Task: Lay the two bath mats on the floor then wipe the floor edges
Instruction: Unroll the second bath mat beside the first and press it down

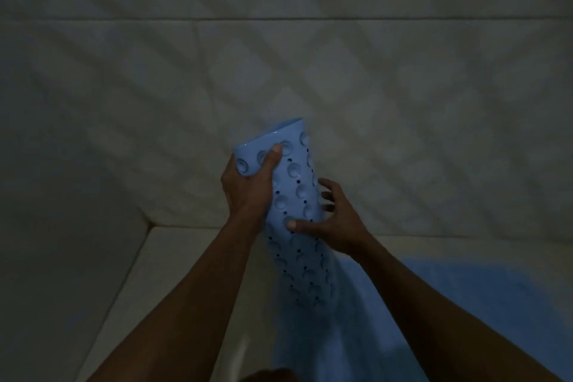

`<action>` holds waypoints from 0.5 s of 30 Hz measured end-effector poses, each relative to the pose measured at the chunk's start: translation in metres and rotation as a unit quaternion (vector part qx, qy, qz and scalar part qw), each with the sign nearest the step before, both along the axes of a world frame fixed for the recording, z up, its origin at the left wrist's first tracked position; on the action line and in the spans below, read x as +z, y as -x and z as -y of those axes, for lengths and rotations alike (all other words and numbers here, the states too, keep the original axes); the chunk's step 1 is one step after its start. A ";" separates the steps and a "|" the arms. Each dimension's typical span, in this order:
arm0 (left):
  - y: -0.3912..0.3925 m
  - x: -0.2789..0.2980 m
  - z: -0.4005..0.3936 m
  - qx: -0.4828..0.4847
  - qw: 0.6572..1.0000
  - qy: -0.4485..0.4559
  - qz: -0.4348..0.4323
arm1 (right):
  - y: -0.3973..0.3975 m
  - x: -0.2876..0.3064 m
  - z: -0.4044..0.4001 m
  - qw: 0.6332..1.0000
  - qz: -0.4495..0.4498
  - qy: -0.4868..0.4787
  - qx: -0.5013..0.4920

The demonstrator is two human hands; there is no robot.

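Observation:
A light blue rubber bath mat (pixel 296 183) with suction cups and small holes hangs rolled and upright in front of me. My left hand (pixel 248 186) grips its upper end, thumb on the cups. My right hand (pixel 335 220) holds it lower down on the right side, thumb pressed on the front and fingers curled round the edge. The mat's lower part blurs toward the floor. A second blue mat (pixel 465 288) lies flat on the floor at the lower right, partly hidden by my right forearm.
A pale tiled wall (pixel 310 56) fills the upper view. A light floor strip (pixel 173 257) runs along the left wall into the corner (pixel 152 223). The room is dim.

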State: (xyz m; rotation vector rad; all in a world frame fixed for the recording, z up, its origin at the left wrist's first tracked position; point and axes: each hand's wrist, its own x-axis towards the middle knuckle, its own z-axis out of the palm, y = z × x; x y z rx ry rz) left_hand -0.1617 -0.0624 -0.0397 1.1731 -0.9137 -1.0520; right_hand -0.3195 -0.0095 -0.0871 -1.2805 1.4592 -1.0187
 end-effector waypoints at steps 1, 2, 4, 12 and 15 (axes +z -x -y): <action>0.021 -0.001 -0.003 -0.036 0.999 -0.011 -0.008 | 0.019 0.005 -0.012 1.000 0.010 -0.004 0.001; 0.042 0.000 -0.008 -0.071 0.997 -0.023 -0.013 | 0.038 0.011 -0.024 0.999 0.028 0.011 0.014; 0.084 0.004 -0.017 -0.138 0.989 -0.047 -0.025 | 0.073 0.018 -0.047 0.998 0.028 0.060 0.017; 0.207 0.021 -0.061 -0.297 0.945 -0.121 -0.066 | 0.182 0.032 -0.155 0.995 0.062 -0.019 -0.078; 0.244 0.023 -0.076 -0.313 0.935 -0.147 -0.079 | 0.210 0.034 -0.192 0.993 0.063 -0.022 -0.099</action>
